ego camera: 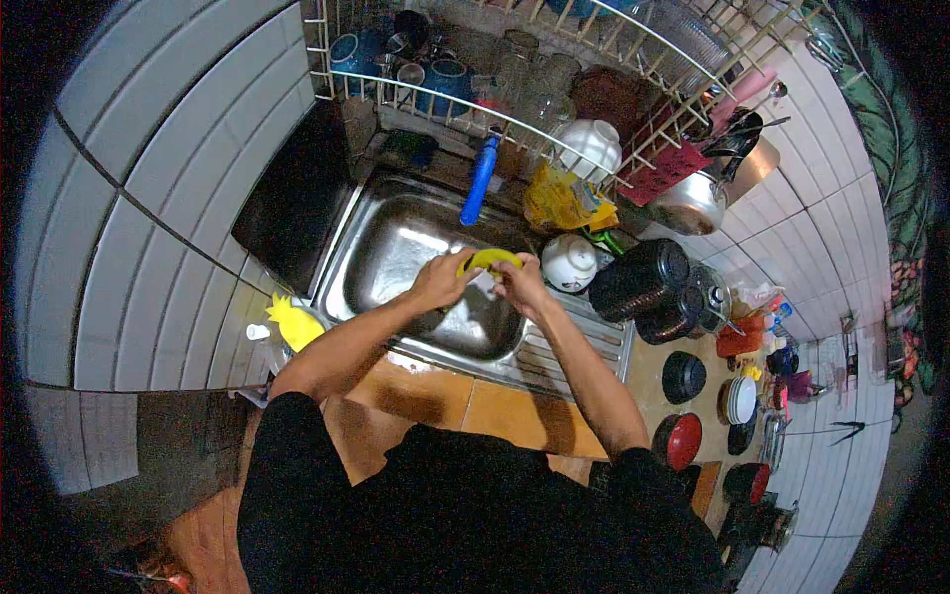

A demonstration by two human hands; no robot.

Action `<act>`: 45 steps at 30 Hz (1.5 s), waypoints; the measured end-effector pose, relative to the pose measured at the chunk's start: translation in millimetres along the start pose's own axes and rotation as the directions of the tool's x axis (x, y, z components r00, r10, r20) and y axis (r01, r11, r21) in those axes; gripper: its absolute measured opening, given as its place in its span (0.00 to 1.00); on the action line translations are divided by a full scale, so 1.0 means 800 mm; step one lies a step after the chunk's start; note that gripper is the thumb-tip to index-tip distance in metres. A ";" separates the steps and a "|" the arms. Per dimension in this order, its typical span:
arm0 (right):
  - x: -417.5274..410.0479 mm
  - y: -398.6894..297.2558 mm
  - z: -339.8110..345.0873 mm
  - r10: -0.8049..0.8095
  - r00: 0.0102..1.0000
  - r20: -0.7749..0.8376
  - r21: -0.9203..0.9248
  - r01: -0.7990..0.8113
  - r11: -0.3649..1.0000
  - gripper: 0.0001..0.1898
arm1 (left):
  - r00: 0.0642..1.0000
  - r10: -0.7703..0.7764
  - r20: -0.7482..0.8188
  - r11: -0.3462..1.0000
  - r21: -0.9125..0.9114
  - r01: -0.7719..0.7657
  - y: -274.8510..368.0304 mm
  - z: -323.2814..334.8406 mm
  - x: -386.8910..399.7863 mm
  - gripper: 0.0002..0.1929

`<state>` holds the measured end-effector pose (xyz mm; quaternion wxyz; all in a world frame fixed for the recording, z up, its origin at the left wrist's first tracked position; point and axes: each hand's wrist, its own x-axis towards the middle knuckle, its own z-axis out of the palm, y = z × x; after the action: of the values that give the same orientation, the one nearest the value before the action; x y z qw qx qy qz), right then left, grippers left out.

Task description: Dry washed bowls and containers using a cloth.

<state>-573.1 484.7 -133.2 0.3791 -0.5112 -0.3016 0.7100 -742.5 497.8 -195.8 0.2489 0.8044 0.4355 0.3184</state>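
My left hand [442,281] and my right hand [522,285] hold a curved yellow item [493,259] between them. It arches from one set of fingers to the other, and whether it is a sponge or something else I cannot tell. Both hands are over the basin of a stainless steel sink [393,271], whose bottom looks wet and shiny. Beyond them a blue tube-shaped spout [479,182] points down into the basin. Just right of my right hand, a white patterned bowl [570,263] rests upside down by the ribbed drainboard [594,334].
Above the sink hangs a wire dish rack [475,111] with cups and glasses. Dark pots [642,278] crowd the right side, near a yellow plastic packet [557,199]. Bowls and stacked white plates [741,400] line the counter. A yellow pineapple-shaped item [293,323] stands at left.
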 end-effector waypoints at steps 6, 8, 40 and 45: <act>-0.066 0.018 -0.005 -0.609 0.702 0.368 -0.884 0.468 0.006 0.39 | 0.375 0.021 0.927 -0.241 -0.359 0.902 0.034 -0.049 0.021 0.23; -0.057 0.022 -0.022 -0.706 0.480 0.520 -0.830 0.479 -0.286 0.28 | 0.299 0.160 0.941 -0.247 -0.255 0.935 0.048 -0.050 0.022 0.23; -0.020 0.035 0.012 0.292 0.869 0.400 0.455 -0.465 0.760 0.12 | 0.893 0.441 0.089 0.794 0.426 -0.434 -0.014 0.012 0.073 0.05; -0.029 0.032 0.014 0.122 0.851 0.510 0.634 -0.468 0.616 0.10 | 0.875 0.446 0.188 0.820 0.305 -0.484 -0.009 0.026 0.099 0.06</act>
<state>-585.1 450.7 -139.3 0.3532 -0.1919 0.0289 0.9152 -698.4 566.8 -191.2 0.0430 0.9330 0.2602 0.2448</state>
